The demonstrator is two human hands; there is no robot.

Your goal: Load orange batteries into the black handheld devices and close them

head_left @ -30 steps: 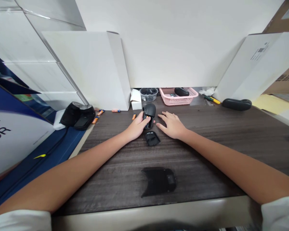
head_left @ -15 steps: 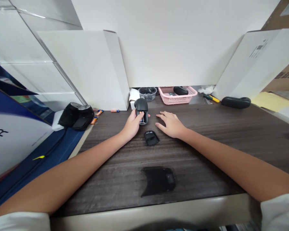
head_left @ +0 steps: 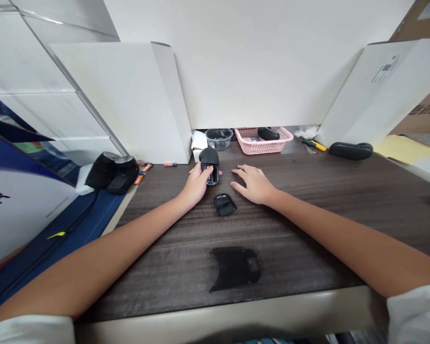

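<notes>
Holding a black device (head_left: 209, 158), battery bay (head_left: 214, 175) exposed, left hand (head_left: 196, 185) clamped on it, right hand (head_left: 255, 185) at its four o'clock, digits apart, black cover (head_left: 225, 205) at five o'clock.

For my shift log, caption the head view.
Left hand holds a black mouse, battery compartment exposed; right hand nearby.

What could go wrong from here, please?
Only the left grip holds the black device, so it might slip. The orange battery nearest the left edge of the table could roll off. The black plate lies near the front edge, where it could perhaps be knocked down.
</notes>
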